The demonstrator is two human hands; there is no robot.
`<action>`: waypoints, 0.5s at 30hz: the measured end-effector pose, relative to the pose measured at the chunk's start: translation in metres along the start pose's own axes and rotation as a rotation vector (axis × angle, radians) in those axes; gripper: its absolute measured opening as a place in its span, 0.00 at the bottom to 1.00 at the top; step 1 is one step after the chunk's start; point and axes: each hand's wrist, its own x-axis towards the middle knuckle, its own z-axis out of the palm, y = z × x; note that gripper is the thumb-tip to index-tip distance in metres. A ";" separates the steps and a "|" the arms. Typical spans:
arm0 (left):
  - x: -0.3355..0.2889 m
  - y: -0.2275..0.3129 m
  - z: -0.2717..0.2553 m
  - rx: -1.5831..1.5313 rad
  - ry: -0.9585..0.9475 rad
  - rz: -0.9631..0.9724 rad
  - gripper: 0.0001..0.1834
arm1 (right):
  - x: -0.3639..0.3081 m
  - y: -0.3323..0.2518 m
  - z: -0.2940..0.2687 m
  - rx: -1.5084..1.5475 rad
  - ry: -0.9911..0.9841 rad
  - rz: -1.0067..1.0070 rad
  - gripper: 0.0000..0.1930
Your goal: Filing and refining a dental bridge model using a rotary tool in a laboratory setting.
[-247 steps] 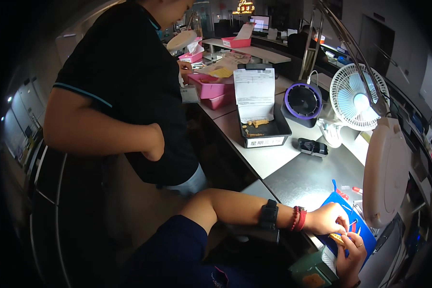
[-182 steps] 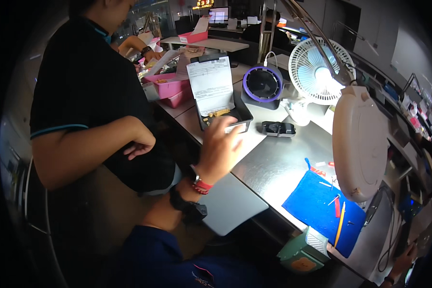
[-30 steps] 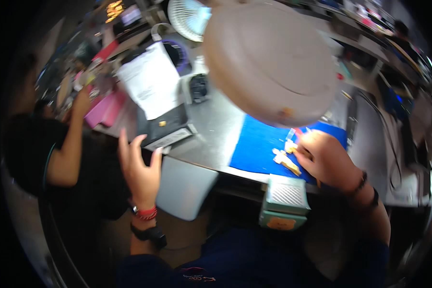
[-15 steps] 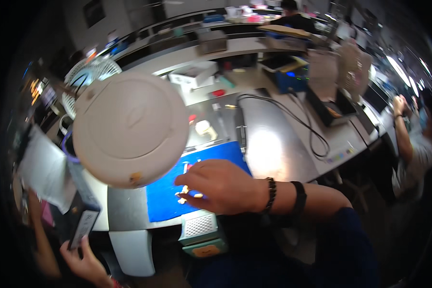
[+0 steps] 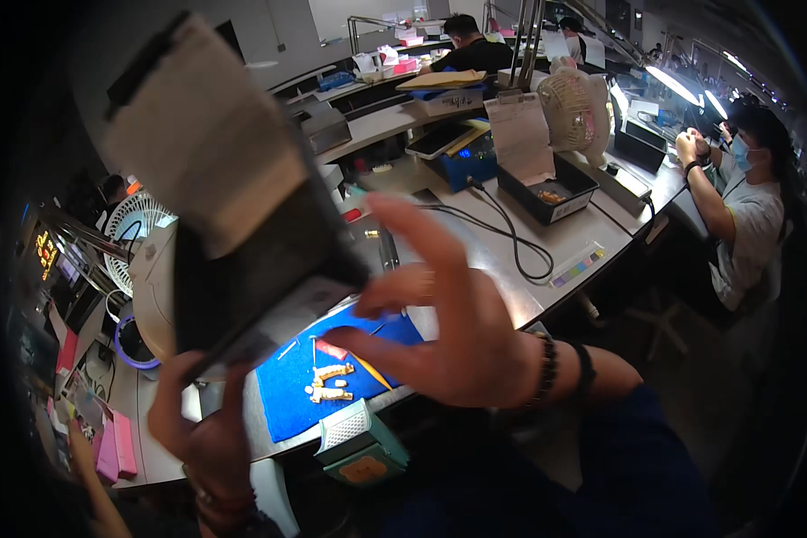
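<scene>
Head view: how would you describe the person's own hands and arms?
The bare right hand has a dark beaded bracelet and plain black band at its wrist; a dark navy fabric sleeve covers the upper arm. The bare left hand has wristwear too dim to detail.

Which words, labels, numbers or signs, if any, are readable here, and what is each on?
I leave wording and numbers uncopied, so here is where they stand:
Held tray in the left hand: pale front label, too blurred to read.
Upright paper in it: blurred, nothing readable.
Blue box: small glowing blue digits.
Black tray on the right: white tag, print too small.
Amber sign, far left: lit, too small.
</scene>
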 end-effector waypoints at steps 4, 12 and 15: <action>0.012 0.025 0.057 -0.081 -0.113 0.242 0.18 | -0.023 0.002 -0.030 -0.306 -0.132 0.082 0.38; 0.011 0.039 0.110 -0.453 -0.422 0.247 0.27 | -0.048 0.083 -0.068 -0.381 -0.018 0.361 0.14; -0.014 0.010 0.087 -0.507 -0.644 0.255 0.19 | -0.041 0.126 -0.123 -0.410 0.054 0.364 0.13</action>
